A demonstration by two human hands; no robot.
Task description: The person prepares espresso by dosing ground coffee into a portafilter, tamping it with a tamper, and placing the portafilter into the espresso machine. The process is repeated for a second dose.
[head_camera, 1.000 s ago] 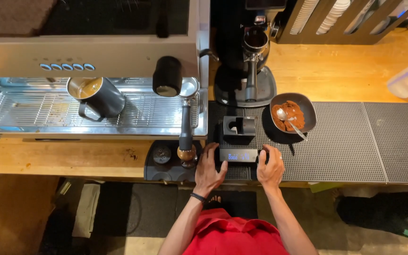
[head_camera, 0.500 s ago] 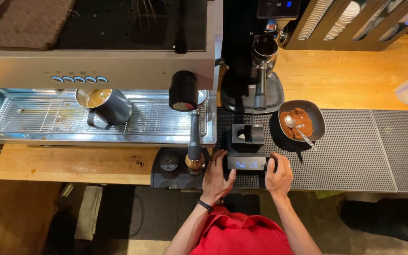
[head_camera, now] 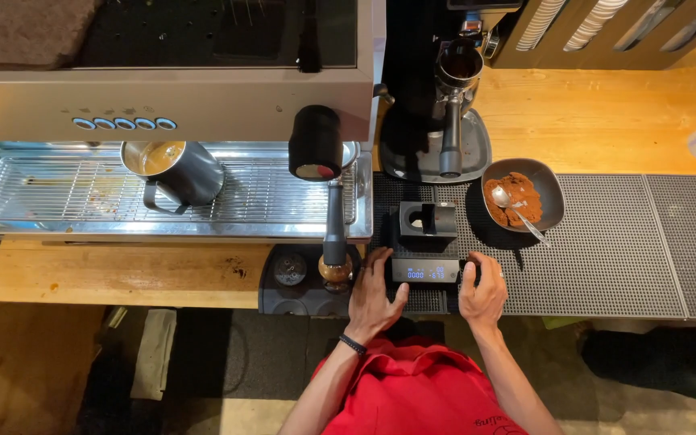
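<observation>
Two hands [head_camera: 374,294] [head_camera: 483,292] flanking scale [head_camera: 424,271].

The long brushed-steel espresso machine [head_camera: 171,101] has a satin front, and its bright metal wire drip grate [head_camera: 163,193] shines. On it stands a round polished steel milk jug [head_camera: 175,171]. The pale wooden counter [head_camera: 606,113] looks smooth, with a soft varnish sheen and visible grain. The dark grey rubber bar mat [head_camera: 606,250] is matt and finely ribbed. The flat black plastic scale [head_camera: 424,270] is matt with a glossy display. The dark grey matt bowl [head_camera: 549,197] holds powdery brown grounds.
</observation>
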